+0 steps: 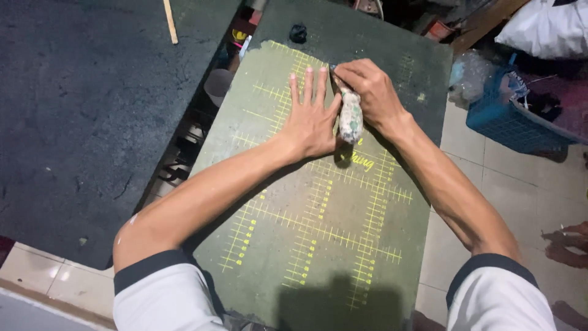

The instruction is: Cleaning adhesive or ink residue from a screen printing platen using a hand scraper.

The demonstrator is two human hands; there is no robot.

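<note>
1. On the green cutting mat [318, 245], toward its far end, both your hands are at work; the mat carries yellow ruled grid lines and its surface is scuffed and worn pale in patches.
2. Your left hand [309, 119] lies flat on the mat, palm down, fingers spread and pointing away from you. It grasps nothing; it only presses on the mat.
3. Your right hand [370, 92] is clenched around a cloth-wrapped tool [350, 116], fingers curled over its upper part.
4. That tool is short and stubby, bound in pale fabric mottled with grey, green and reddish marks. It tilts from the far end, under your fingers, down to a rounded end nearer you, which sits just beside the heel of your left hand. Its far tip sits between your left fingers and your right knuckles; whether that tip touches the mat, you cannot tell.
5. A small black lump [298, 32] rests near the far edge of the board, well apart from both hands.
6. To your left is a dark tabletop [79, 122] with a thin wooden stick [170, 21] on it.
7. To your right, on the tiled floor [471, 178], stands a blue plastic basket [505, 122].
</note>
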